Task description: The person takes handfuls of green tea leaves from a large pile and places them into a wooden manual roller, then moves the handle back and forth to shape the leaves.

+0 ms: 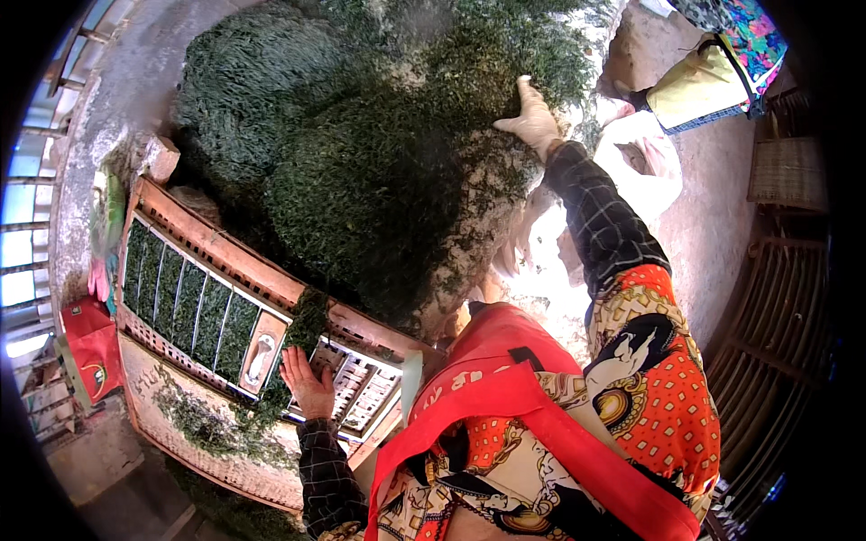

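Observation:
A large heap of dark green shredded leaves (361, 189) covers the surface ahead of me. My right hand (534, 122), in a pale glove, reaches to the heap's right side with its fingers apart and nothing seen in them. Closer in, my bare left hand (308, 383) lies flat with fingers stretched, beside a small clump of leaves (307, 320). This hand is over a long, low wooden frame (225, 252). Next to it sits a wooden block with a white oval inset (260, 359). Green leaves fill the slatted sections (189, 298) left of the block.
A white plastic bag (663, 176) lies right of the heap, below a yellow bag (699, 86). Red bag (92, 347) stands at the frame's left end. Slatted wooden furniture (767, 307) lines the right side. Leaves are spilled on the frame's near side.

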Motion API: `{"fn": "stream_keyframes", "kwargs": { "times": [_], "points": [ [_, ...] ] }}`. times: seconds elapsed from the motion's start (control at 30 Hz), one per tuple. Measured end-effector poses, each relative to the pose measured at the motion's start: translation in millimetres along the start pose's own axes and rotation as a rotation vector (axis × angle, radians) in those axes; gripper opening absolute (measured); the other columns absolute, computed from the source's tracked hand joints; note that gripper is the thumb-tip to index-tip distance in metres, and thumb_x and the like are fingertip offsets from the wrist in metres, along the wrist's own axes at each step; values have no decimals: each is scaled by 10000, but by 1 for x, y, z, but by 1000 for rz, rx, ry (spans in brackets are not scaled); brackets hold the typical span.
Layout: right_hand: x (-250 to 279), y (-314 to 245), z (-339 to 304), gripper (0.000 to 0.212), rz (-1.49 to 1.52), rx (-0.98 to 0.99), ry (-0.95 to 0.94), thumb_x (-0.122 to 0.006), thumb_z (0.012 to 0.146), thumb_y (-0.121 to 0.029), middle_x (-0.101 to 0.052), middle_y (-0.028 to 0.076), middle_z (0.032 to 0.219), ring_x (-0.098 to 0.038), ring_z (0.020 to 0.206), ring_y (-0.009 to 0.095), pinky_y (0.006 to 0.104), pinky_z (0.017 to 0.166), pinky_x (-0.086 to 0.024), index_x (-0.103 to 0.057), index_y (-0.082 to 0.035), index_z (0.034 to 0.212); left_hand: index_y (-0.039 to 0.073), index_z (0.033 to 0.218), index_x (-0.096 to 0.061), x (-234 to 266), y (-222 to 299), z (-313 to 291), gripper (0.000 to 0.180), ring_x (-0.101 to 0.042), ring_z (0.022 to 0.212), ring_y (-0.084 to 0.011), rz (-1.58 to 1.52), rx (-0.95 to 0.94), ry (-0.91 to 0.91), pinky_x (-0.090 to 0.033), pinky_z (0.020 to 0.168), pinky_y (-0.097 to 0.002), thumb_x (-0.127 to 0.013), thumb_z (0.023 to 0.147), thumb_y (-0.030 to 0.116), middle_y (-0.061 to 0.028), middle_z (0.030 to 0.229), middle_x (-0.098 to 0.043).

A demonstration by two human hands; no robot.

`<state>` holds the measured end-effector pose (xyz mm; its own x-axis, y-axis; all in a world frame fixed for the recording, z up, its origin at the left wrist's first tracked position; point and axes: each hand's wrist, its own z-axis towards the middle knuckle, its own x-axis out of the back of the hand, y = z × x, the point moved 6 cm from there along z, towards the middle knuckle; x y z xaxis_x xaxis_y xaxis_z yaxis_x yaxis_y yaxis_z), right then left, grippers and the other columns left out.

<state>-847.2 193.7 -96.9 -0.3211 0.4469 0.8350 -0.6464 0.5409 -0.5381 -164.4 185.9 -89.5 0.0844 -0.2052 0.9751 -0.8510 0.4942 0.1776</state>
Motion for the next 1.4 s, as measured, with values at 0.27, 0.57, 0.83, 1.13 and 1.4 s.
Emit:
{"fn": "stream_keyframes", "kwargs": {
  "times": [0.27,0.57,0.83,1.13,1.4],
  "points": [
    [9,20,15,338,205,-224,62,-639,771,-95,-668,174,1105,-651,1006,299,340,886,-488,-698,-105,1104,-44,1415,-363,-1,-3,-3,707,-208,1453,-378,26,30,-14,-130,1173,-556,-643,836,250,-210,1524,-310],
    [-3,4,12,864,-118,-69,-89,-811,697,-276,-520,253,1333,-526,1226,364,389,1024,-434,-417,-57,1434,-41,1408,-367,0,-2,-4,700,-212,1449,-382,30,0,5,-131,1173,-552,-643,830,242,-210,1523,-310],
    [23,11,15,261,619,-203,157,-724,753,8,-711,17,922,-589,801,62,219,751,-481,-717,-42,1009,-26,1432,-347,3,-1,-5,735,-216,1450,-375,23,-53,63,-143,1171,-546,-647,809,222,-202,1529,-305],
    [164,-200,-45,280,781,248,200,-682,875,-123,-667,-36,888,-530,709,39,207,634,-441,-694,-61,1149,26,1457,-352,7,4,-9,704,-249,1444,-347,-75,-60,155,-143,1175,-535,-627,831,195,-170,1519,-352],
    [61,-375,-202,281,538,511,-462,-695,845,-82,-724,60,997,-657,875,95,233,775,-522,-698,-59,1125,-4,1272,-583,67,-12,12,376,-589,1169,-242,-1099,-40,560,-427,1027,-339,-590,975,226,-145,1232,-644]
  ]
}}
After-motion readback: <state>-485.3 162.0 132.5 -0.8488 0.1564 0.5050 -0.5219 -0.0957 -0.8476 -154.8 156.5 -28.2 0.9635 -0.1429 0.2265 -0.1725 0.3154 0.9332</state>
